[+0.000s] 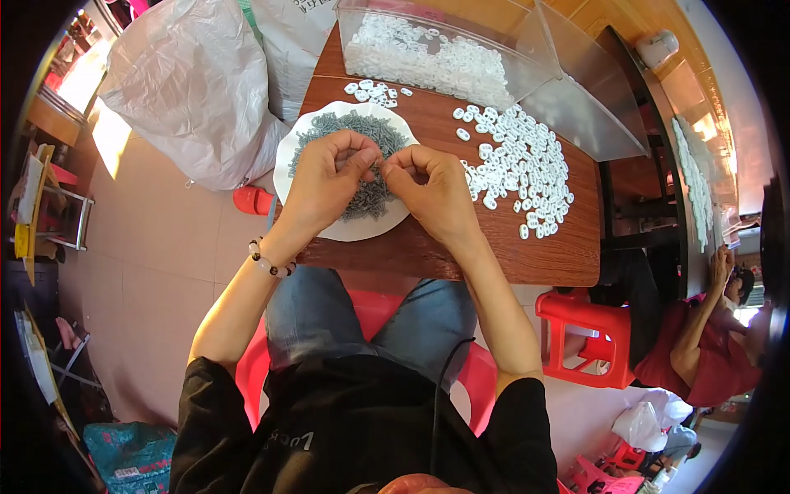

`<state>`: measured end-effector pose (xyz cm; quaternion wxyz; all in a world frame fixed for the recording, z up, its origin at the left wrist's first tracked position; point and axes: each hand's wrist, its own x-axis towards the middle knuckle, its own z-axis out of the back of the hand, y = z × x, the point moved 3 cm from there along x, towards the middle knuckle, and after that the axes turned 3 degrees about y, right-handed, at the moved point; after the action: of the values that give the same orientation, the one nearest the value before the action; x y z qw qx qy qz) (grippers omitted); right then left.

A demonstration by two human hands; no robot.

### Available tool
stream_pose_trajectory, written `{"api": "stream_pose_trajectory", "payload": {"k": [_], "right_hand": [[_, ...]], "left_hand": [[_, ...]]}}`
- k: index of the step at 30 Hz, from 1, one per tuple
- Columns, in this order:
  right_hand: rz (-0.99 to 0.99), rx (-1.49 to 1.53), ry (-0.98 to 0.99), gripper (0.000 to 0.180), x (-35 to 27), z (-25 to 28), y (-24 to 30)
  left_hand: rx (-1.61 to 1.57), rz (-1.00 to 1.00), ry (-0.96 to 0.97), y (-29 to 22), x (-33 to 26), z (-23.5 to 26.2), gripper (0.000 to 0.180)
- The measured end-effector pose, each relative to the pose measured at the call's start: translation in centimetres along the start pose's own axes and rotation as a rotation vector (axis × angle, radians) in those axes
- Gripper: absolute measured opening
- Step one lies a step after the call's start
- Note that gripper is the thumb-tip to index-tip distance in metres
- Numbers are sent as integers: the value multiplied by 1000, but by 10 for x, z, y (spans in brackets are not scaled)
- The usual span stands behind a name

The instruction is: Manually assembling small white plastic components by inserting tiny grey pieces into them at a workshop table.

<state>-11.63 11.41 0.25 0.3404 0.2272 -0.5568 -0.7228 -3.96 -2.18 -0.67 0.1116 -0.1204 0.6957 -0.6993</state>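
Over the white plate (387, 228) of grey pieces (350, 123), left hand (329, 177) and right hand (436, 189) meet, each grip pinched narrow, contents too small to tell!

2 hands (329, 179) (436, 193) blocking plate (346, 231), bare near-right tabletop (547, 260), white pieces (527, 156) beyond, bin (588, 119) behind

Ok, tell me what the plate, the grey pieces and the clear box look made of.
Plate: plastic or ceramic, apparently smooth; its even white surface fits either.
Grey pieces: perhaps metal, going by colour, seemingly dull; too small to be sure.
Clear box: probably acrylic, smooth; white pieces show through its wall.
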Motion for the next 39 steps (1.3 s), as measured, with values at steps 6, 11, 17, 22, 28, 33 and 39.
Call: {"api": "stream_pose_trajectory", "payload": {"k": [6, 11, 17, 22, 28, 33, 39], "right_hand": [[23, -22, -109, 13, -1, 12, 3], [75, -23, -113, 14, -7, 11, 7], [229, -270, -117, 15, -8, 5, 7], [206, -256, -110, 11, -4, 9, 4], [155, -224, -125, 11, -2, 15, -1], [107, -163, -127, 11, -4, 23, -3], [169, -238, -118, 10, -9, 19, -3]], "left_hand": [[-82, 67, -13, 2, 1, 4, 13], [-207, 109, 8, 3, 1, 5, 16], [-246, 128, 55, 4, 0, 1, 17], [-217, 119, 69, 3, 1, 3, 18], [-225, 112, 76, 7, 7, 5, 21], [-19, -6, 57, 5, 11, 9, 16], [-365, 196, 29, -2, 6, 9, 18]]}}
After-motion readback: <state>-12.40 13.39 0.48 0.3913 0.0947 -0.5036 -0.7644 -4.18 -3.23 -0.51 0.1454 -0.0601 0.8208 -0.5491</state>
